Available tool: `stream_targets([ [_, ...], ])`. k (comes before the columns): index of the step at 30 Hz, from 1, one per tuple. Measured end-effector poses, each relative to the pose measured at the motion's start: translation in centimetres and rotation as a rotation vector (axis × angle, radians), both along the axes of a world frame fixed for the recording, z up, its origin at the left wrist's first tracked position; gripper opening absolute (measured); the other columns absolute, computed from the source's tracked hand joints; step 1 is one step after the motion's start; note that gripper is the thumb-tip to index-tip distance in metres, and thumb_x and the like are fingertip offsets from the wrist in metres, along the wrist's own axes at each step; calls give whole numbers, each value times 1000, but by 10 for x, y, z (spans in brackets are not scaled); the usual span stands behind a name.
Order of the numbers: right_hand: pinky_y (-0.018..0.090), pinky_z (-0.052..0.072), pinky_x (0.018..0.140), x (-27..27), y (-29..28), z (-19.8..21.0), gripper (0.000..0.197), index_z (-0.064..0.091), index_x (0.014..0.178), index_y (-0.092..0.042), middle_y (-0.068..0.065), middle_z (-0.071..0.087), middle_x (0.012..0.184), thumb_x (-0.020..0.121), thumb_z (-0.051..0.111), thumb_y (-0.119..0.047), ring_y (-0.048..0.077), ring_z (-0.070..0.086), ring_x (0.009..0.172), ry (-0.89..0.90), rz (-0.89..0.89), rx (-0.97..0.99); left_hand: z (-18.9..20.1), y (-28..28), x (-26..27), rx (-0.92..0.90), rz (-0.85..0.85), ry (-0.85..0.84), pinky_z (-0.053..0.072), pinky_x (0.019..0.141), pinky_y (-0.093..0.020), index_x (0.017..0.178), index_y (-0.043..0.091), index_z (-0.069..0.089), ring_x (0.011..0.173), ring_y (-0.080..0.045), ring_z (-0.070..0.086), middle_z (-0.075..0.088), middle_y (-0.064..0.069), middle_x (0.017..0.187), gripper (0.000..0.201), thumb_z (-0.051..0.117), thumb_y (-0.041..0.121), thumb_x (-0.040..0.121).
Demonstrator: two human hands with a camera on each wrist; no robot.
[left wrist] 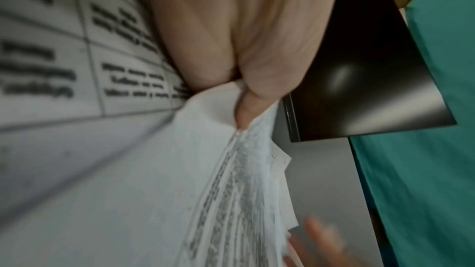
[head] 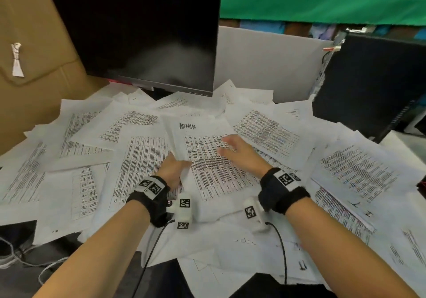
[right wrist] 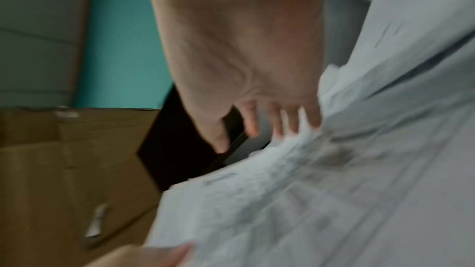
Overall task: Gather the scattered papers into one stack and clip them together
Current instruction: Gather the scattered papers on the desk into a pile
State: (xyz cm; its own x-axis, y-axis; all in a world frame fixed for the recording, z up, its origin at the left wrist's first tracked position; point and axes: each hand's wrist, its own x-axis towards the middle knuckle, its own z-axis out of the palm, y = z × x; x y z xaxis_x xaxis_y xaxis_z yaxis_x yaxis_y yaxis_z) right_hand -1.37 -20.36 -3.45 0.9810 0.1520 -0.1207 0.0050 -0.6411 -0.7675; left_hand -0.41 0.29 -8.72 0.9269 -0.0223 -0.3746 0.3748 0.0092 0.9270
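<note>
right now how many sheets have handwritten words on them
2: the ADMIN sheet held up by the left hand, and the IT sheet at right. Others may be hidden.

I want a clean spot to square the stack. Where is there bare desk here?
Bare dark desk shows only along the near edge, between the forearms, crossed by cables. Elsewhere loose papers overlap from the monitor to the black computer tower.
</note>
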Motion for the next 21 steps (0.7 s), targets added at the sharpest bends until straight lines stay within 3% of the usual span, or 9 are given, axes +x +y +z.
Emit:
stream_targets([
  [3, 45, 33, 115, 9, -43, -6, 93, 24, 153, -13, 9, 31, 157, 82, 74, -49, 29, 36, 141, 39, -337, 157, 5, 8, 2, -117, 53, 18, 44, 101, -50, 135, 7, 44, 112, -32, 56, 58, -12, 125, 61, 68, 30, 83],
  [7, 53, 32, 116, 11, -51, -9, 107, 35, 150, -23, 4, 46, 151, 63, 85, -60, 24, 44, 138, 282, -163, 587, 42, 1, -4, -130, -93, -58, 16, 115, -56, 146, 28, 31, 142, -27, 24, 28, 0, 154, 96, 58, 75, 67],
  [9, 49, 31, 117, 15, -40, -14, 99, 39, 148, -19, 4, 44, 152, 67, 88, -48, 22, 43, 139, 305, -154, 649, 61, -3, -4, 45, -199, -109, 18, 115, -53, 147, 25, 29, 141, -27, 26, 28, -2, 154, 82, 47, 71, 82],
  [11, 45, 40, 111, 18, -31, -18, 94, 46, 144, -13, 6, 55, 142, 63, 91, -33, 22, 53, 130, 240, -241, 678, 76, 7, -2, 151, -199, -199, 37, 104, -45, 139, 18, 44, 126, -24, 46, 45, -10, 144, 61, 46, 56, 92],
  [13, 47, 39, 112, 21, -33, -31, 124, 32, 152, -14, 8, 41, 152, 49, 98, -34, 25, 48, 134, 235, -380, 711, 84, 34, 2, 129, 1, -216, 42, 94, -38, 127, 14, 54, 113, -22, 54, 54, -12, 135, 45, 52, 45, 94],
  [15, 47, 36, 114, 22, -40, -47, 136, 15, 156, -11, 8, 25, 160, 52, 98, -35, 28, 37, 141, 230, -489, 687, 79, 71, 6, 245, 282, -156, 36, 101, -40, 132, 8, 50, 123, -27, 48, 50, -11, 138, 48, 57, 34, 92],
  [17, 48, 36, 115, 15, -42, -51, 118, 14, 155, -7, 12, 28, 159, 69, 89, -32, 31, 37, 141, 240, -491, 606, 65, 101, 2, 405, 360, -29, 34, 105, -43, 142, 5, 37, 132, -32, 40, 40, -14, 146, 62, 60, 32, 91],
  [19, 46, 37, 113, 12, -45, -54, 93, 32, 149, -3, 12, 44, 149, 75, 85, -22, 28, 47, 134, 256, -413, 614, 52, 112, -9, 556, 261, 103, 33, 106, -47, 145, 3, 28, 134, -37, 36, 34, -18, 149, 72, 60, 37, 90],
  [21, 43, 42, 110, 7, -44, -51, 57, 50, 131, -3, 7, 60, 131, 81, 77, -4, 23, 57, 120, 285, -329, 648, 43, 114, -16, 620, 151, 138, 40, 100, -48, 138, -3, 36, 127, -40, 45, 43, -23, 142, 67, 63, 34, 88],
])
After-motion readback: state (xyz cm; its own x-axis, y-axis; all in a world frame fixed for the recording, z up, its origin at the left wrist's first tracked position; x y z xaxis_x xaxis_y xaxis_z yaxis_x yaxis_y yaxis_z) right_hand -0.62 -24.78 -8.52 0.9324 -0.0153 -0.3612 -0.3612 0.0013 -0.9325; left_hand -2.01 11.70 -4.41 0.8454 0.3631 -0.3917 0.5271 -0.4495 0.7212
